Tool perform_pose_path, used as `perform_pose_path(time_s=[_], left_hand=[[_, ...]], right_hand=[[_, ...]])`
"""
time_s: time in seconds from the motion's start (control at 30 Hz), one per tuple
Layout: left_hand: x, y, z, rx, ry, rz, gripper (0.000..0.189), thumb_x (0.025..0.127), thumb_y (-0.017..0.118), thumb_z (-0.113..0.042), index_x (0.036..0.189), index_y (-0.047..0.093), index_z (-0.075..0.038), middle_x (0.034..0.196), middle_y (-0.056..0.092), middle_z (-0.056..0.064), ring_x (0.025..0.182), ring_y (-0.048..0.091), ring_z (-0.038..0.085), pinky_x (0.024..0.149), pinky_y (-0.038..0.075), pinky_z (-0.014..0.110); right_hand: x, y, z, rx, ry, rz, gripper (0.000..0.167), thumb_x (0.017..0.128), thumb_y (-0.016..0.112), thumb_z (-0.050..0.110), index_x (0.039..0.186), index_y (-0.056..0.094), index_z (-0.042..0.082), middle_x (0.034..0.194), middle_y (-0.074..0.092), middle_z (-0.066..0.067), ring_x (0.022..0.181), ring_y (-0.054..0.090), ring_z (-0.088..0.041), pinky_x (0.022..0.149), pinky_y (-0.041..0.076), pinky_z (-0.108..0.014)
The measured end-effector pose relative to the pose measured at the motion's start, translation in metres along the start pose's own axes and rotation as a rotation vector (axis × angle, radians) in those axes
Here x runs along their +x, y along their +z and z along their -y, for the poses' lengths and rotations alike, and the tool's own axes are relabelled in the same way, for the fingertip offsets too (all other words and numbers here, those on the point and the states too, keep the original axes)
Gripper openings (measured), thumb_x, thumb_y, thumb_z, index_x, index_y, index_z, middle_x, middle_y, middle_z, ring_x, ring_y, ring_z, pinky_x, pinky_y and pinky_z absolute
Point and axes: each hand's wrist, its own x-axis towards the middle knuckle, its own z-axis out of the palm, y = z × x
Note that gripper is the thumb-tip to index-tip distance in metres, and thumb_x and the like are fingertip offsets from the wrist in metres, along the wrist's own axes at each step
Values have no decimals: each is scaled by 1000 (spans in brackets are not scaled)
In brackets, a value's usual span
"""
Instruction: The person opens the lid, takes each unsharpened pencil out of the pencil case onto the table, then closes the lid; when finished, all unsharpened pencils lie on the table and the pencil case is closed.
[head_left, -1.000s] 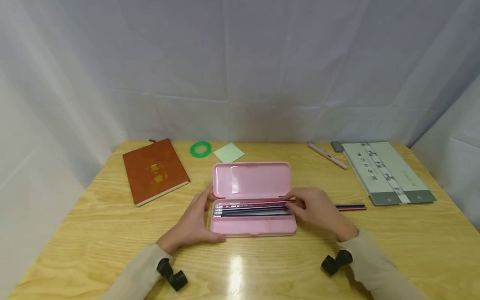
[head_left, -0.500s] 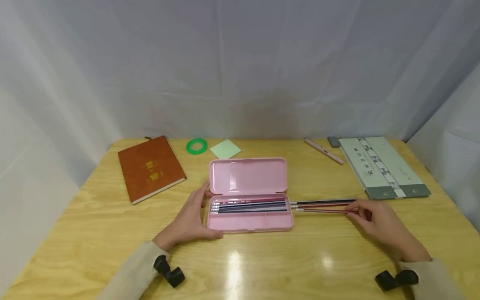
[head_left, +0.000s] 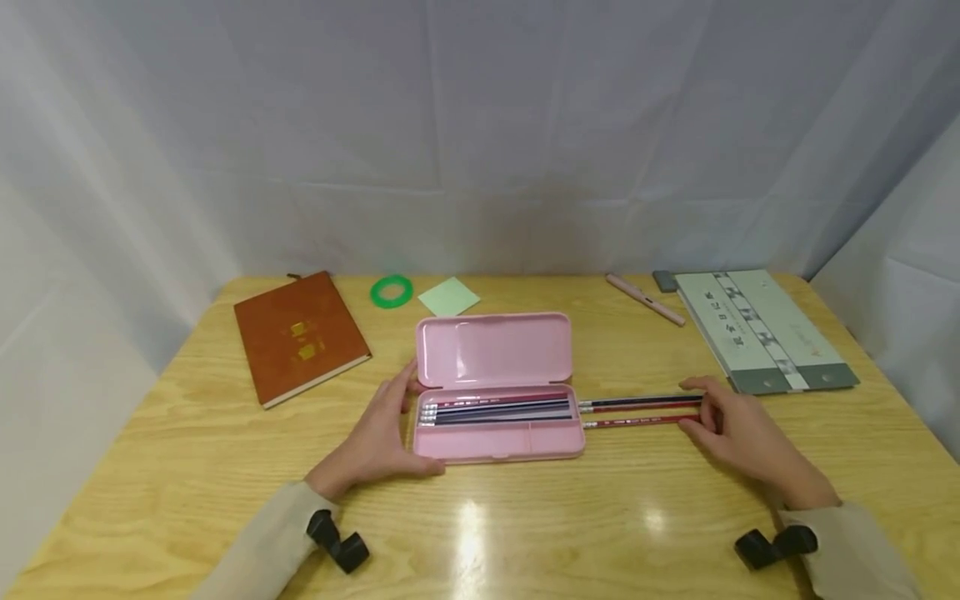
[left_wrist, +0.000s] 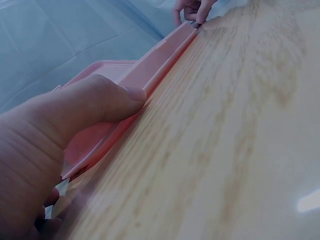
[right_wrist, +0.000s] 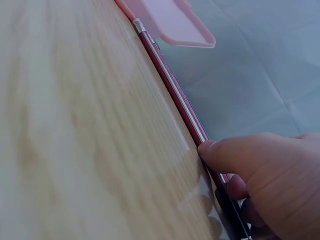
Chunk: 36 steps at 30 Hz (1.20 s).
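Note:
A pink pencil case [head_left: 498, 450] lies with its lid raised in the middle of the table. Several dark and red pencils [head_left: 495, 411] with metal-banded ends sit in its back compartment; the front compartments hold nothing. My left hand [head_left: 382, 429] holds the case's left end, thumb along the front edge, fingers behind. Just right of the case, more pencils lie on the table: dark and red ones [head_left: 637, 403], and a red pencil [head_left: 637, 422] nearer me. My right hand [head_left: 738, 429] pinches the red pencil [right_wrist: 172, 90] near its far right end; the fingertips are partly hidden.
A brown notebook [head_left: 300, 337] lies at the left. Green tape [head_left: 392, 292] and a pale green paper square [head_left: 448, 297] lie behind the case. At the back right are a pink pen [head_left: 645, 299], a small grey block [head_left: 664, 282] and a grey-green notebook [head_left: 765, 329].
My right hand has left the pencils in the case and moved right to those on the table. The red pencil there has since shifted slightly. My left hand stays at the case.

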Motion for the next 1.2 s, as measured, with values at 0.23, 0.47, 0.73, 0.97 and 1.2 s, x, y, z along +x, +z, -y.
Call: perform_pose_path(time_s=[0.23,0.47,0.73,0.97,1.2], left_hand=[[1,0,-1,-6,-6,11,137,48,92,-46,155,12,-17,128,49,7,107,43,21,90,43,41],[0,0,-1,-10,-4,8,137,48,92,-46,155,12,-17,127,49,6,108,44,21,91,43,41],[-1,-1,-2,-8,-12,10,137,48,92,-46,155,12,-17,128,49,8,108,44,21,91,43,42],[-1,-2,-1,-5,5,2,137,48,93,-45,155,13,-16,126,50,6,107,43,20,90,43,40],[1,0,-1,-12,10,8,136,48,92,-45,155,13,-19,127,49,7,107,43,20,90,43,41]], right_hand=[[7,0,3,-59,5,59,26,83,72,11,109,68,9,56,39,15,47,30,4,48,30,-20],[9,0,7,-39,6,72,23,83,72,10,105,67,9,56,39,15,47,30,4,48,32,-20],[31,19,33,18,-56,52,27,84,72,12,109,64,8,59,40,16,49,33,5,52,37,-20],[74,38,73,80,-177,114,19,86,71,14,105,71,12,60,45,13,53,36,1,54,36,-21],[105,56,104,22,-256,285,20,89,69,21,106,74,14,89,70,5,70,54,-5,67,46,-25]])
